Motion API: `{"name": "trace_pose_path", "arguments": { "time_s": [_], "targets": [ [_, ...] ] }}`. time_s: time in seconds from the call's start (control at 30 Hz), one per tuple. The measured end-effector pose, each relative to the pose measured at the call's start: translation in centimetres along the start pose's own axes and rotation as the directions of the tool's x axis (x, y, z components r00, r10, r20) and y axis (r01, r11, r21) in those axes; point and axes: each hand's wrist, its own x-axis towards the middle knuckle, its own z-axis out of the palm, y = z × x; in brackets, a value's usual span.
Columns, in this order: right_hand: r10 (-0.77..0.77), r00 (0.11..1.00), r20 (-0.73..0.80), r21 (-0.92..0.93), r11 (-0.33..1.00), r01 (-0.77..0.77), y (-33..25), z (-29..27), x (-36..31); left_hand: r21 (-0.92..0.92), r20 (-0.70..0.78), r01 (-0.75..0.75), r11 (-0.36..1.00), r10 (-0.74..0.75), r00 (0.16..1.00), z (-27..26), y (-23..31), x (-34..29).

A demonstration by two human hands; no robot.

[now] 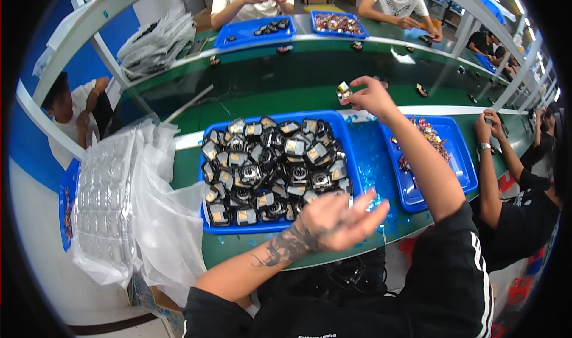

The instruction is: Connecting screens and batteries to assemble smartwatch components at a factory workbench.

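My right hand (pixel 370 97) reaches over the green belt. Its fingertips pinch a small part with white, yellow and dark red patches (pixel 344 92); its exact kind is too small to tell. Closer to me, my left hand (pixel 341 222) hangs over the near right corner of a blue tray (pixel 351 159). It is blurred, with fingers apart and nothing visible in them. Piled in that tray are many black and grey watch-like cases (pixel 250 172), some showing a round dark centre. Below my right forearm, a second blue tray (pixel 411 201) holds small red and gold parts (pixel 430 136).
Clear plastic blister trays and film (pixel 107 195) are stacked at the left. Small parts (pixel 422 90) lie spaced along the green belt (pixel 268 88). Blue scraps (pixel 372 183) litter the strip between the trays. Co-workers (pixel 524 207) sit at right, left and across the belt.
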Motion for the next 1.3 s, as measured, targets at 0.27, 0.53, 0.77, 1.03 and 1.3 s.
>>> {"name": "trace_pose_path", "arguments": {
  "time_s": [0.27, 0.53, 0.77, 1.03, 1.3],
  "targets": [
    [-0.015, 0.99, -0.142, -0.452, 0.89, -0.052, 5.7, -0.3, 5.9, -0.203, -0.09, -0.313, 0.928, 0.301, 0.949, 1.2, 3.3, -1.0],
    [-0.351, 0.914, 0.204, -0.388, 0.828, 0.405, -2.5, 0.2, -5.5, -0.282, -0.153, -0.37, 0.885, 0.34, 0.928, 1.3, 3.1, -1.2],
    [-0.185, 0.936, 0.3, -0.556, 0.763, 0.329, -2.3, 3.2, -20.0, -0.117, -0.157, -0.247, 0.962, 0.228, 0.961, 0.7, 2.5, -1.5],
    [-0.294, 0.948, -0.126, -0.129, 0.952, 0.278, -1.6, 2.5, -20.9, -0.173, 0.105, 0.626, 0.761, -0.617, 0.78, 1.7, 0.7, -0.3],
    [-0.498, 0.818, -0.289, -0.33, 0.853, 0.404, -0.3, -1.7, -17.4, -0.747, 0.539, 0.607, -0.272, -0.782, 0.312, 1.8, 0.0, 0.3]
  ]
}}
